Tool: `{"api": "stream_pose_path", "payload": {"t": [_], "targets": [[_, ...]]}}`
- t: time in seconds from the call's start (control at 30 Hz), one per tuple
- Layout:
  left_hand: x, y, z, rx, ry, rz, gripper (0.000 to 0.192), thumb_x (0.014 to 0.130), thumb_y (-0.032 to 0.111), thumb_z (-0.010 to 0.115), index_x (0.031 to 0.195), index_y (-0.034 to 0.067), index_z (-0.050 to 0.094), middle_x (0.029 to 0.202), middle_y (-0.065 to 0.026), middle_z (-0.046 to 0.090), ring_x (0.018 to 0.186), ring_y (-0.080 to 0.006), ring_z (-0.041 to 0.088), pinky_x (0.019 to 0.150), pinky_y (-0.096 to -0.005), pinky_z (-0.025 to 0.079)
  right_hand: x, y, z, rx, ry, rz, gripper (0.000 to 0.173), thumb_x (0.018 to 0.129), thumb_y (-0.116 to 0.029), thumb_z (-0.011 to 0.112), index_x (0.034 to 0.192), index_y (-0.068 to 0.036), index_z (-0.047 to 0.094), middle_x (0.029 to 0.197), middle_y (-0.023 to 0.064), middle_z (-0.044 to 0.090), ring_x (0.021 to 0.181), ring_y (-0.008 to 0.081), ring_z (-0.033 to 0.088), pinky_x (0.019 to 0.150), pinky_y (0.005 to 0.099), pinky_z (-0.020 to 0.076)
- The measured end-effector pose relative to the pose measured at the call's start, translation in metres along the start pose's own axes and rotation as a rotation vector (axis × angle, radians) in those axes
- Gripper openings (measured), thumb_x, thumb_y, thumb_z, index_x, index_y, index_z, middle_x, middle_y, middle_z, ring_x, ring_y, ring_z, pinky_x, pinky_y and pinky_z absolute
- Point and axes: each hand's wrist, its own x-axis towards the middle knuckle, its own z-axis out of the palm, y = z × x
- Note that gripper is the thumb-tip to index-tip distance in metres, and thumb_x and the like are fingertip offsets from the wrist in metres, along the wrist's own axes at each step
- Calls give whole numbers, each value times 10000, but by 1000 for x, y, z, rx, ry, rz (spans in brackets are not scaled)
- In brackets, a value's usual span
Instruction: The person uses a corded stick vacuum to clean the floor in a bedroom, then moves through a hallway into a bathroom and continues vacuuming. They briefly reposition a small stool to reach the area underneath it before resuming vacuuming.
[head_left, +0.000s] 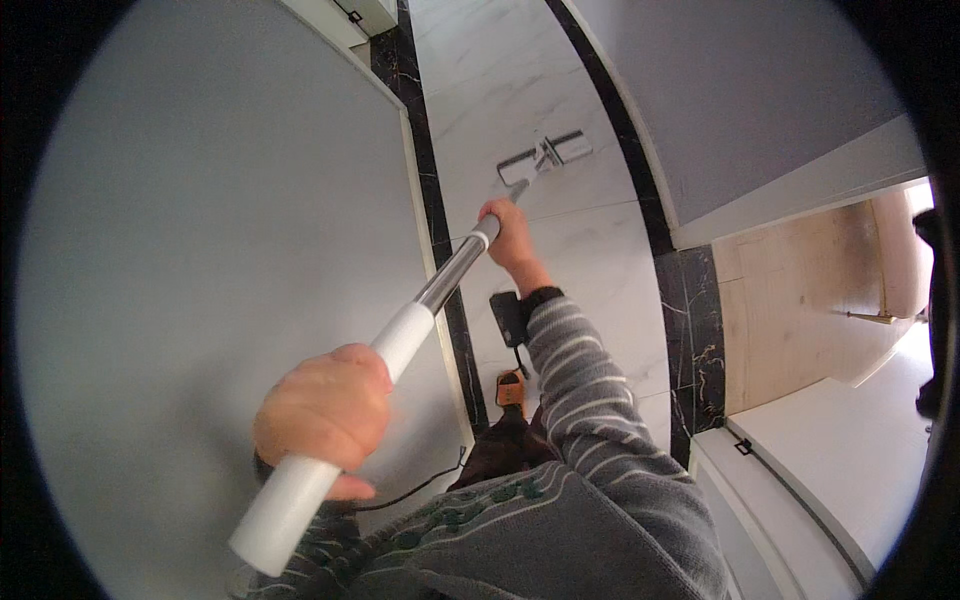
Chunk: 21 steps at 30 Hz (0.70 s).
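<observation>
A flat mop with a white and metal pole (403, 337) runs slantwise from the lower left up to its head. My left hand (324, 409) is closed around the white grip near the top end. Further down the pole, my right hand (510, 236) is wrapped around the grey collar below the metal section. The mop head (574, 148), a wide flat frame in grey and white, rests on the white marble-look floor tiles (480, 67). A small black box (510, 318) with a cable hangs beside my right sleeve.
A grey wall (225, 187) stands close on the left, another grey wall (750, 82) on the upper right. Black stone borders edge the passage. At right, an open doorway shows a wood-look floor (780, 315) and a white door (832, 442). An orange slipper (511, 388) is on my foot.
</observation>
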Motion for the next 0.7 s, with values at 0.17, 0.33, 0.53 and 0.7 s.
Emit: {"api": "stream_pose_path", "payload": {"t": [0.17, 0.33, 0.53, 0.7], "targets": [[17, 119, 25, 112, -23, 28, 207, 646, 156, 728, 652, 94, 531, 626, -26, 585, 588, -168, 575, 646, -327, 442, -20, -116, -69, -194, -73, 26, 221, 577, -27, 646, 752, -83, 523, 798, 76, 558, 826, 317, 520, 743, 372, 409], [-2, 244, 111, 46, -95, 219, 179, 732, 200, 703, 753, 107, 551, 714, -6, 633, 672, -119, 620, 676, -273, 446, -148, -238, -192, -128, -145, 26, 235, 563, -9, 640, 766, -70, 538, 799, 91, 557, 854, 318, 509, 774, 380, 394], [6, 253, 203, -110, -409, 118, 180, 733, 177, 690, 796, 89, 546, 772, -41, 636, 725, -163, 630, 750, -300, 434, -316, -269, -326, -277, -127, 246, 258, 558, 9, 641, 792, -36, 542, 821, 133, 559, 832, 352, 514, 727, 401, 408], [57, 149, 328, -533, 13, -29, 111, 650, 79, 663, 708, 95, 570, 716, -53, 627, 706, -188, 613, 772, -358, 430, -416, -187, -435, -345, -37, 392, 314, 598, -81, 692, 883, -59, 563, 896, 134, 575, 884, 360, 526, 767, 414, 421]]}}
